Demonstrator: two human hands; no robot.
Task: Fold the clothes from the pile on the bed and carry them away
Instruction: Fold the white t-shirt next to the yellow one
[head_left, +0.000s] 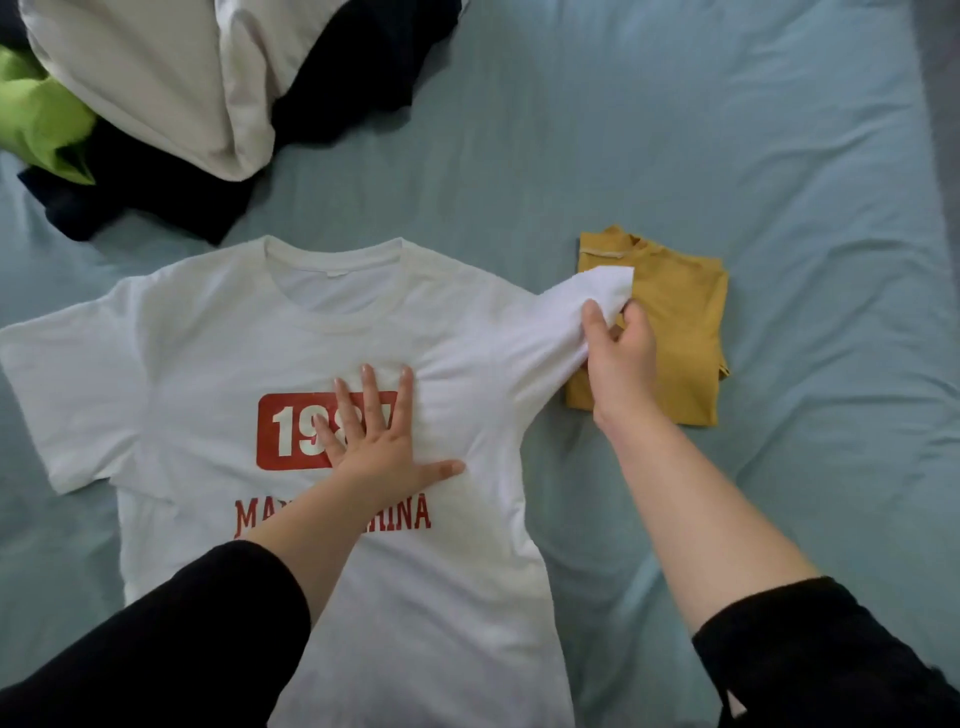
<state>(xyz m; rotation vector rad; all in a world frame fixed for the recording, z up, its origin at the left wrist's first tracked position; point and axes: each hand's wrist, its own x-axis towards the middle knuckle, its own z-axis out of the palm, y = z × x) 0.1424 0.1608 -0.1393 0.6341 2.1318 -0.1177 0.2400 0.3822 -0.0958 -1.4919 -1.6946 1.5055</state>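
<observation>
Bed (675, 156): white T-shirt (197, 364) flat, long axis near-far, collar (332, 254) far; left hand (379, 441) spread on print (280, 431), right hand (618, 353) pinching sleeve (571, 306).

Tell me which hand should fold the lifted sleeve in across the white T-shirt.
Right. The right hand grips the sleeve of the white T-shirt, raised over the folded yellow shirt. The left hand lies flat on the chest print, pinning the cloth, so it likely serves best as the anchor.

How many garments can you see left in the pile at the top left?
3: a cream garment on top, a dark garment under it, a lime-green one at the left edge. More may be hidden underneath.
</observation>
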